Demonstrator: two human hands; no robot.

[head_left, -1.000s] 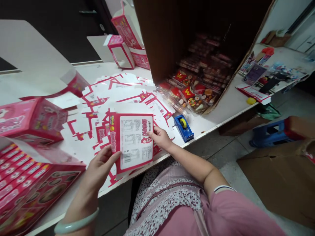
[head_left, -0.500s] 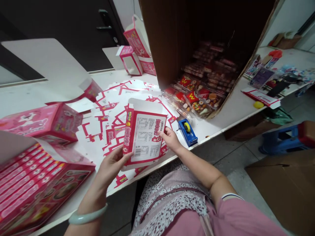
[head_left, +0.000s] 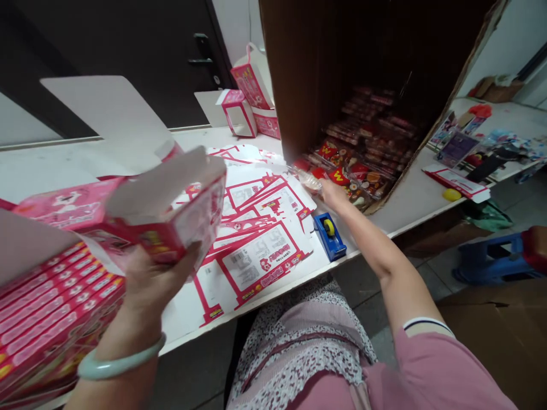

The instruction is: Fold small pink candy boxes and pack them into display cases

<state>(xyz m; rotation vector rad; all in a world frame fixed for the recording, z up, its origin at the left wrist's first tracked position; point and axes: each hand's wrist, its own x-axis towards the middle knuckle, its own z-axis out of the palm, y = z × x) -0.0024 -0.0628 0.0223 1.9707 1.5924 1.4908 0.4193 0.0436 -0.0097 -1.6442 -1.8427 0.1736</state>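
Note:
My left hand [head_left: 156,279] is wrapped around a pink printed carton [head_left: 200,210], which is blurred, tilted and opened out, with its pale inside facing up. It hangs over the left part of the table, in front of larger pink boxes. At the mouth of a big brown cardboard box, my right hand [head_left: 332,193] has its fingers closed at the edge of a clear plastic packet [head_left: 308,180]; the fingertips are partly hidden. Behind it, red and brown candy packets [head_left: 342,165] lie heaped inside. Flat printed carton blanks [head_left: 260,256] spread over the table between my hands.
A blue tape dispenser [head_left: 330,236] stands near the table's front edge. At left is a pink display box [head_left: 51,319] packed with cartons; more pink boxes [head_left: 252,85] stand at the back. The cardboard box [head_left: 294,74] walls rise high. A blue stool [head_left: 487,259] is at right.
The carton went from both hands to my left hand alone, moved left and was opened out from flat. My right hand let go and reached right to the packets at the cardboard box.

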